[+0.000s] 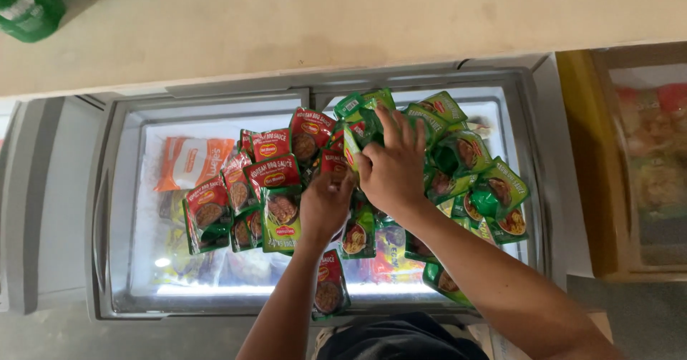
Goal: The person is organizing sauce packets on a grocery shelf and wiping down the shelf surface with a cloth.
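Both my forearms come up from six o'clock bare, with no sleeve showing on either as far as the lower edge of the view. My left hand (325, 204) and my right hand (392, 167) are bare too: no glove, and I can make out no ring, watch or band on either wrist. Between my arms, right at six o'clock, a patch of dark blue-grey cloth (401, 340) shows, part of what I wear; its cut is unclear.
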